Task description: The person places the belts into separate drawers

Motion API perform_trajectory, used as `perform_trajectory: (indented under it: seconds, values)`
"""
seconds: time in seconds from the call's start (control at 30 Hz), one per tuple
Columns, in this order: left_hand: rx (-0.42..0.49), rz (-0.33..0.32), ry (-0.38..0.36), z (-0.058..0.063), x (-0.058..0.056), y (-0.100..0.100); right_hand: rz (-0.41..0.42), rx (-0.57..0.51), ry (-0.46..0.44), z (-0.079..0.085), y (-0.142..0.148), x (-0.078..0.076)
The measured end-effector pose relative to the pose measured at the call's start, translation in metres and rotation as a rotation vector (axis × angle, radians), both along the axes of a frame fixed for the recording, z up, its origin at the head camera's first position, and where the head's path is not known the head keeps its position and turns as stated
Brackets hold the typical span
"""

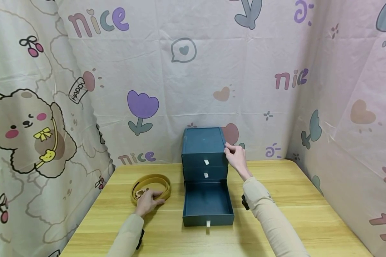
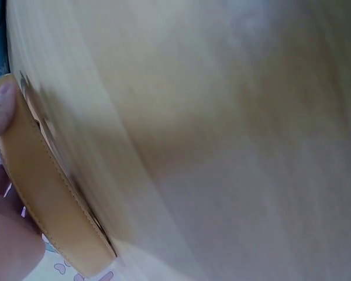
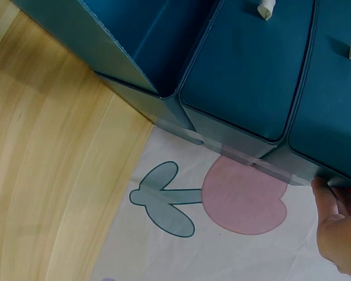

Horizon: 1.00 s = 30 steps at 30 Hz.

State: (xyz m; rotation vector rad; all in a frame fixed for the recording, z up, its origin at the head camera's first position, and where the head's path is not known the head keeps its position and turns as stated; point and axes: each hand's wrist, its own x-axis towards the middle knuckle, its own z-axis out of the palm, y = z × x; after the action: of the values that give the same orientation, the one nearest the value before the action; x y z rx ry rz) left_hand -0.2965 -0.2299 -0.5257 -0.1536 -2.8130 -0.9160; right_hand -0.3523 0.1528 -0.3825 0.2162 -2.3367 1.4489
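A coiled yellow-brown belt (image 1: 167, 184) with a gold-toned buckle (image 1: 140, 193) lies on the table at the left. My left hand (image 1: 148, 202) is at its near side. In the left wrist view, the thumb presses the outer face of the belt (image 2: 50, 181) and the other fingers pass behind the strap, pinching it. To the right stands a dark blue drawer box (image 1: 204, 141) with small white pull tabs. Its bottom drawer (image 1: 208, 220) is pulled out, inner floor showing; the two above are closed. My right hand (image 1: 237, 157) touches the box's right side near the top, fingertips against its edge.
The wooden table (image 1: 276, 214) carries the belt and the box. A printed cloth (image 1: 193, 82) hangs close behind the box, and more cloth (image 1: 350, 142) hangs along both sides. The open drawer juts toward the table's front, between my forearms.
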Motion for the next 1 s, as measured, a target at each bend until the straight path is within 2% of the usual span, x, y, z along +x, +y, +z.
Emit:
perform_trajectory:
  seconds: [0.13,0.3,0.47,0.67,0.83,1.0]
  values:
    - [-0.048,0.034,0.009,0.0,0.001,-0.001,0.001,0.001,-0.001,0.0,0.0,0.0]
    - [-0.049,0.047,0.027,0.002,0.004,-0.002,0.004,0.0,-0.001,0.0,0.0,0.0]
    - [-0.039,0.034,0.049,0.004,0.007,-0.004,0.006,-0.002,0.001,0.001,0.0,0.0]
    - [0.018,0.02,0.031,0.01,0.009,-0.006,0.007,0.004,0.005,0.0,0.001,0.0]
    - [0.071,0.002,0.008,0.018,0.011,-0.004,0.006,-0.004,0.008,0.0,0.001,0.0]
    - [0.07,-0.021,0.012,0.026,0.014,-0.001,0.002,-0.002,0.002,-0.001,0.001,-0.002]
